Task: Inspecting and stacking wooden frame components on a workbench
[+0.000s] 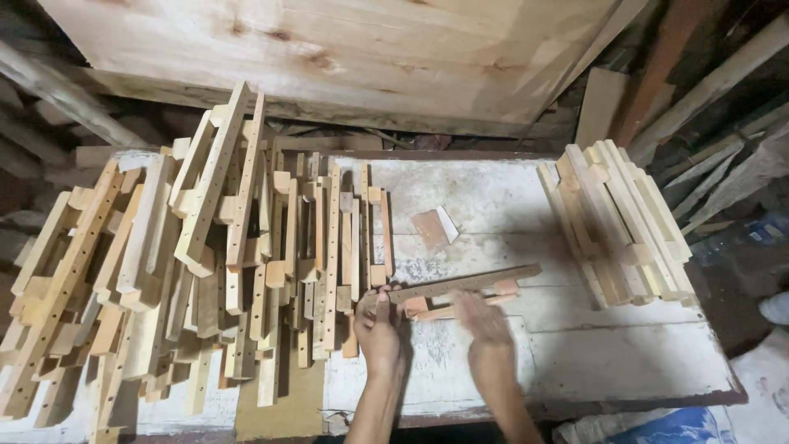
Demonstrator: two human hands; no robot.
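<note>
Worn white boards form the table (575, 362), which is ringed by dim timber, with a large pale wooden panel (345, 49) leaned up at the far side. Near the middle of the table, a dark wooden strip (464, 283) drilled with a row of holes is held slightly tilted, its right end raised toward the far right. Its left end is gripped by the left hand (380, 325), whose fingers are curled closed around it. The right hand (483, 321) is blurred, is laid flat with fingers extended, and is pressed against the near edge of the strip; whether anything is gripped by it cannot be told. Short reddish pieces (460, 306) are seen just under the strip. To the left, a big heap of drilled pale slats (205, 263) is spread. At the far right, a neater stack of slats (620, 222) is piled. A small wood offcut (436, 226) is left between them.
</note>
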